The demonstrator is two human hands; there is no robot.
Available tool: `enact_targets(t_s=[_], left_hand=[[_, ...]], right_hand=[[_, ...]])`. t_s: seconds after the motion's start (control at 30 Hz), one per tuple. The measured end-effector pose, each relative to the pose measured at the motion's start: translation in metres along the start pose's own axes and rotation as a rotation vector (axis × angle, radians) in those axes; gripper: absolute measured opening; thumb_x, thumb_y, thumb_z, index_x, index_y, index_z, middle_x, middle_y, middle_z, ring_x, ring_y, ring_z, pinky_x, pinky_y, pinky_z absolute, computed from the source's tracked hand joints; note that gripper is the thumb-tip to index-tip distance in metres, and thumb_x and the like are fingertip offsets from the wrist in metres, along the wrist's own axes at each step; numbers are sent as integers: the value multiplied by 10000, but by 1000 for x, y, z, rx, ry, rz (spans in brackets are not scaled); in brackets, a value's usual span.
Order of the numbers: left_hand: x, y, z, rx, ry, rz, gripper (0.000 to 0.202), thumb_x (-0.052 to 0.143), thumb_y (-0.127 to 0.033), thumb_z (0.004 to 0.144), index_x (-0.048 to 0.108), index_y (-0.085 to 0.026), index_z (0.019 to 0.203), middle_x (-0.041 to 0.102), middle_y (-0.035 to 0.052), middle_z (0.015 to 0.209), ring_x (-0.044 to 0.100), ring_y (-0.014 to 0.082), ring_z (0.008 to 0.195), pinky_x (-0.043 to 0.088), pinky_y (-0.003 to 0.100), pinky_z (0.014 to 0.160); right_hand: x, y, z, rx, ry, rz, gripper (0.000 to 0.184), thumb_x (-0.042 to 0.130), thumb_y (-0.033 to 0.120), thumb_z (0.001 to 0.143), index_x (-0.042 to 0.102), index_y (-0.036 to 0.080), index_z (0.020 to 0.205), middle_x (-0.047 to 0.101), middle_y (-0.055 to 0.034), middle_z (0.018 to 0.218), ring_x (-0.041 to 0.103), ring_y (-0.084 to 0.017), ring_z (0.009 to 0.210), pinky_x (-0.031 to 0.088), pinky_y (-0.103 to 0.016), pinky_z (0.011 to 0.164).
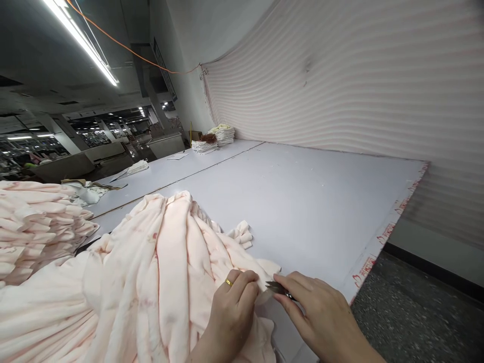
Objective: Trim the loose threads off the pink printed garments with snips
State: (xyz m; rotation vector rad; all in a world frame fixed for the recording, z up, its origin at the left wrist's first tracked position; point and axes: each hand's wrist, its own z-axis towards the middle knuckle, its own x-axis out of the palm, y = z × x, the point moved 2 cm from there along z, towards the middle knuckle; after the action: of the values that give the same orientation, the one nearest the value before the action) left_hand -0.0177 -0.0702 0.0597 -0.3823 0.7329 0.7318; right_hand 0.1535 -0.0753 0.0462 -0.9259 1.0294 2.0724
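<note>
A big heap of pale pink fabric lies bunched on the white table in front of me. My left hand, a gold ring on one finger, pinches an edge of that fabric near the table's front. My right hand is closed around small metal snips, whose blades point at the pinched edge. A small loose piece of the same fabric sits just beyond the heap.
A folded stack of pink cloth rises at the left. White folded piles stand at the table's far end. A ribbed pinkish sheet covers the wall. The table's right edge drops to a dark floor.
</note>
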Motion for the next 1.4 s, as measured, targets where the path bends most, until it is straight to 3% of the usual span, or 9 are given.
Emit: enact_targets(t_s=[0.47,0.67,0.8,0.93,1.03,1.13,1.23,1.3,1.4], left_hand=[[4,2,-1,-31,28,-69,221,411,32,792,454,-178,736,623,71,840,484,155,707,451,260,618],[3,4,-2,-110,19,-151,228,412,40,768,437,-184,731,606,59,825,489,157,719,422,248,599],[4,6,-3,-295,26,-280,220,430,26,716,454,-191,744,598,39,826,520,164,746,427,255,632],[6,15,-3,-756,102,-619,166,476,-55,719,524,-192,800,582,2,751,546,151,705,422,222,594],[5,21,-4,-964,128,-890,44,534,-161,766,560,-177,798,579,3,773,551,148,730,437,219,624],[3,26,-6,-1045,123,-957,146,576,-268,793,584,-180,910,579,3,789,556,151,741,448,233,648],[0,26,-4,-978,194,-883,302,561,-312,820,581,-204,1100,617,39,897,568,186,858,457,280,747],[-1,25,1,-920,243,-825,263,543,-288,829,617,-196,1063,633,59,956,559,202,924,443,299,809],[0,24,6,-945,289,-828,175,499,-261,846,640,-170,895,641,41,843,559,181,827,443,276,749]], right_hand=[[-7,-2,6,127,223,195,238,448,330,890,596,325,1076,680,13,912,654,-169,751,471,-248,579],[-3,-2,6,173,148,265,206,447,336,890,625,307,992,674,-1,879,640,-188,750,474,-268,598],[15,2,6,281,50,668,152,536,349,848,582,244,948,637,-20,889,625,-172,823,509,-240,678],[41,10,16,285,-110,980,166,599,299,802,576,202,935,624,-58,998,616,-194,933,512,-279,812],[52,13,27,234,-76,1008,123,586,270,816,611,193,908,643,-63,982,624,-191,910,515,-270,788],[52,12,34,153,-53,901,129,518,261,862,626,194,884,659,-42,882,619,-175,847,491,-256,762],[50,11,37,185,-40,848,222,444,316,903,606,188,821,631,-8,723,591,-144,674,459,-218,621],[52,13,38,222,-29,824,271,409,354,915,578,188,784,580,14,629,539,-126,567,419,-207,534],[54,17,41,245,-73,776,265,386,373,913,543,191,802,546,22,595,513,-125,529,395,-216,514]])
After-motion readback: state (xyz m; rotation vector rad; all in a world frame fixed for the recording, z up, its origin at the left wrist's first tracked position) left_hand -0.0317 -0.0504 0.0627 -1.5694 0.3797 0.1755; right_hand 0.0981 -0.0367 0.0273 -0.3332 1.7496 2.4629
